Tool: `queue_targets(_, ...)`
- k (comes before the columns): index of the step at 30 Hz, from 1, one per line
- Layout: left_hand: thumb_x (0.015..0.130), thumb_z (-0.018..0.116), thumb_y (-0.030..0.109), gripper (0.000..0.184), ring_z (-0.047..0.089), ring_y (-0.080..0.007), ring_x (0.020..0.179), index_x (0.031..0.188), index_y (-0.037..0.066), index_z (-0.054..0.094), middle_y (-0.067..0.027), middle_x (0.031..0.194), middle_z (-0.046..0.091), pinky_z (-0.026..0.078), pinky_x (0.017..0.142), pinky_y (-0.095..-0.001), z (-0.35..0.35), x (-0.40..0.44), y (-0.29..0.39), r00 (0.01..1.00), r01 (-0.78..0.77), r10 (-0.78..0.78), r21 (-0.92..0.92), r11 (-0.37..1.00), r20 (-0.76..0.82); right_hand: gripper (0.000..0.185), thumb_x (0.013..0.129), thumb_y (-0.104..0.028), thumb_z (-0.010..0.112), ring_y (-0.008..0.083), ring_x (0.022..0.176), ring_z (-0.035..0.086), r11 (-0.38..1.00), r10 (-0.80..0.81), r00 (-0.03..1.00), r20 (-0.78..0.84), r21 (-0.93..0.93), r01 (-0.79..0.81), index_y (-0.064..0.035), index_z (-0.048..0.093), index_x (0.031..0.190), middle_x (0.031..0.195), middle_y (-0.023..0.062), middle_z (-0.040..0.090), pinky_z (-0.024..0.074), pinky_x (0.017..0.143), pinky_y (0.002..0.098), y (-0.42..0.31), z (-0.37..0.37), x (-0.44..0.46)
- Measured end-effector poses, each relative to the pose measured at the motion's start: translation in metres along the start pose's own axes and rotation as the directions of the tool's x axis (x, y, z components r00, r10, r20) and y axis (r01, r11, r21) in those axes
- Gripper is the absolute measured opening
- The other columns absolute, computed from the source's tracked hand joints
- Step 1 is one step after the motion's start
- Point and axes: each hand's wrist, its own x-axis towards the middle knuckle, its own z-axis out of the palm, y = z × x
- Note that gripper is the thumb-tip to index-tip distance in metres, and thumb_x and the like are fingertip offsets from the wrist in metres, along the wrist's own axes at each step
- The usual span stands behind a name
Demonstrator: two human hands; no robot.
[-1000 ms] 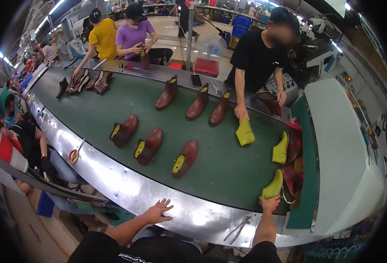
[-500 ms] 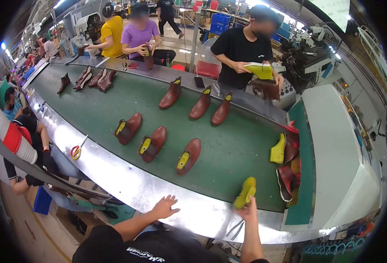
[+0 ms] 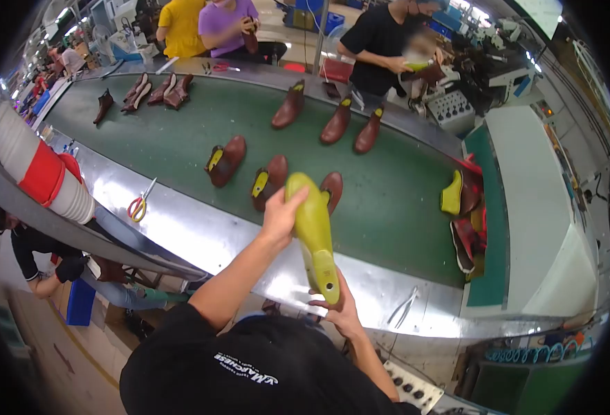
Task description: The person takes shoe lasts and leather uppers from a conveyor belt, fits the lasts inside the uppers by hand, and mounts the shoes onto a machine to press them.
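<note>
A yellow-green shoe last (image 3: 312,221) is held up in front of my chest, over the metal edge of the belt. My left hand (image 3: 281,213) is closed around its toe part, with the thumb across the top. Lower down, my right hand (image 3: 342,310) grips the heel end, near the small round hole; some of its fingers are hidden behind the last. Just beyond the last stand brown leather shoes with lasts inside, one (image 3: 269,181) to the left and another (image 3: 332,187) partly covered by it. Pliers (image 3: 404,307) lie on the metal edge to the right.
The green belt (image 3: 180,145) carries more brown shoes along its far side. Scissors (image 3: 139,202) rest on the near metal edge. At the right end, shoes and a last (image 3: 451,194) sit by a white machine housing (image 3: 533,207). A co-worker (image 3: 381,52) holds another last across the belt.
My right hand has brought the last from the right side to in front of me. The left hand, spread and empty before, now grips its toe part. The view has shifted downward.
</note>
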Motion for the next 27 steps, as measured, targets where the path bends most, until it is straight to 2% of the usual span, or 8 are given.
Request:
queue_targets(1,0.097,0.071,0.021,0.031,0.07,-0.0161,0.088,0.117,0.0,0.063,-0.0084,0.103,0.071,0.057,0.077,-0.0308,0.009,-0.013,0.018,0.998,-0.051,0.053,-0.037,0.998,0.036,0.102,0.079,-0.017,0.087,0.0246,0.116,0.063,0.992,0.023,1.0,-0.01,-0.123,-0.024,-0.0053,0.024,0.158,0.142,0.0127,0.05,0.0556,0.092,0.0401,0.004,0.007,-0.004)
queue_targets(2,0.095,0.072,0.017,0.031,0.07,-0.0143,0.088,0.119,-0.001,0.062,-0.0089,0.105,0.071,0.057,0.078,-0.0289,0.015,-0.025,0.029,0.994,-0.054,0.06,-0.071,0.996,0.089,0.088,0.078,-0.007,0.086,0.0175,0.091,0.065,0.946,0.017,0.986,-0.167,-0.316,-0.07,-0.004,0.035,0.15,0.119,0.0108,0.062,0.0563,0.077,0.0328,0.004,0.024,-0.005)
queue_targets(5,0.096,0.071,0.013,0.029,0.07,-0.0147,0.088,0.118,-0.001,0.059,-0.0086,0.104,0.07,0.058,0.078,-0.0295,0.029,-0.059,0.035,0.976,-0.141,0.152,-0.08,0.987,0.155,0.06,0.08,-0.011,0.085,0.0108,0.073,0.062,0.844,0.041,0.917,-0.397,-0.477,-0.244,-0.0026,0.051,0.128,0.093,0.0041,0.066,0.0524,0.064,0.0274,0.029,0.035,0.003)
queue_targets(6,0.095,0.071,0.009,0.031,0.07,-0.0141,0.091,0.12,-0.002,0.058,-0.0088,0.106,0.07,0.057,0.081,-0.0288,0.03,-0.07,0.039,0.968,-0.167,0.174,-0.051,0.985,0.179,0.045,0.083,-0.014,0.084,0.0084,0.064,0.057,0.834,-0.138,0.889,-0.437,-0.536,-0.134,-0.0027,0.055,0.115,0.08,0.0009,0.064,0.0488,0.059,0.0263,0.026,0.049,0.006)
queue_targets(10,0.095,0.072,0.008,0.034,0.068,-0.0127,0.094,0.123,-0.005,0.057,-0.0093,0.109,0.069,0.057,0.083,-0.0275,0.026,-0.088,0.035,0.932,-0.227,0.227,-0.034,0.973,0.283,0.046,0.087,-0.019,0.08,0.013,0.071,0.061,0.832,-0.181,0.845,-0.503,-0.536,-0.14,-0.0012,0.053,0.12,0.086,0.0028,0.065,0.0516,0.064,0.0295,0.057,0.044,-0.011)
queue_targets(14,0.095,0.07,0.006,0.035,0.067,-0.0125,0.096,0.125,-0.005,0.055,-0.0093,0.111,0.069,0.056,0.084,-0.0275,0.025,-0.095,0.035,0.915,-0.203,0.204,-0.04,0.978,0.347,0.04,0.088,-0.002,0.075,0.0131,0.059,0.061,0.757,-0.359,0.787,-0.501,-0.65,-0.068,-0.0007,0.047,0.117,0.086,0.0075,0.062,0.0499,0.053,0.027,0.071,0.049,-0.025)
queue_targets(24,0.096,0.068,0.004,0.037,0.067,-0.0129,0.098,0.128,-0.005,0.052,-0.0089,0.112,0.067,0.056,0.086,-0.0284,0.044,-0.102,0.023,0.881,-0.201,0.196,-0.034,0.979,0.43,0.04,0.087,-0.004,0.075,0.0159,0.062,0.065,0.683,-0.452,0.741,-0.497,-0.727,-0.071,0.0021,0.048,0.117,0.088,0.0106,0.064,0.0522,0.056,0.03,0.05,0.045,-0.046)
queue_targets(27,0.096,0.068,0.004,0.037,0.067,-0.0129,0.099,0.128,-0.004,0.051,-0.009,0.112,0.067,0.056,0.086,-0.0281,0.05,-0.104,0.019,0.877,-0.213,0.2,-0.019,0.977,0.436,0.042,0.086,-0.004,0.075,0.0179,0.061,0.066,0.512,-0.598,0.712,-0.367,-0.859,-0.013,0.0031,0.048,0.117,0.089,0.0119,0.064,0.0532,0.058,0.0318,0.032,0.048,-0.045)
